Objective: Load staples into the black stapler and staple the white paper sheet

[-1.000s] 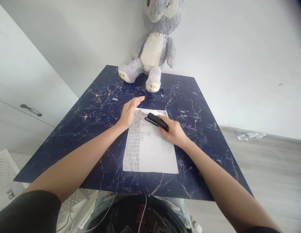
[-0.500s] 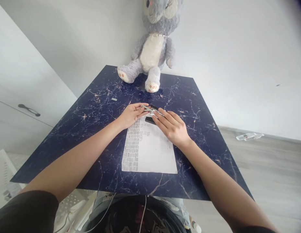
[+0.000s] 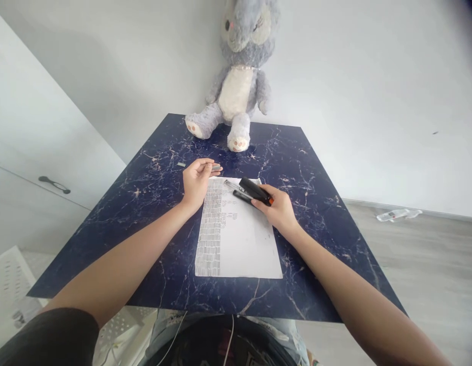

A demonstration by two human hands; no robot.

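Note:
My right hand [image 3: 282, 207] is wrapped round the rear end of a black stapler [image 3: 254, 189]. The stapler is swung apart, its metal magazine showing between the black top arm and the base, and its front points left over the paper. Pinched in my left hand [image 3: 197, 180] is a short grey strip of staples [image 3: 216, 168], held just past the paper's far left corner. Under the stapler lies a white sheet of paper [image 3: 251, 249] with a column of dense print down its left side.
A grey plush toy [image 3: 239, 91] sits at the far edge of the dark blue marbled table [image 3: 175, 290]. Beyond my left hand lies a small pale piece [image 3: 181, 164]. Clear plastic packaging [image 3: 398, 215] is on the floor at right; a white cabinet [image 3: 37, 147] stands at left.
My hands have moved apart. The left has drawn away from the stapler and shows the staple strip; the right now grips the stapler's rear end, leaving its opened front in view.

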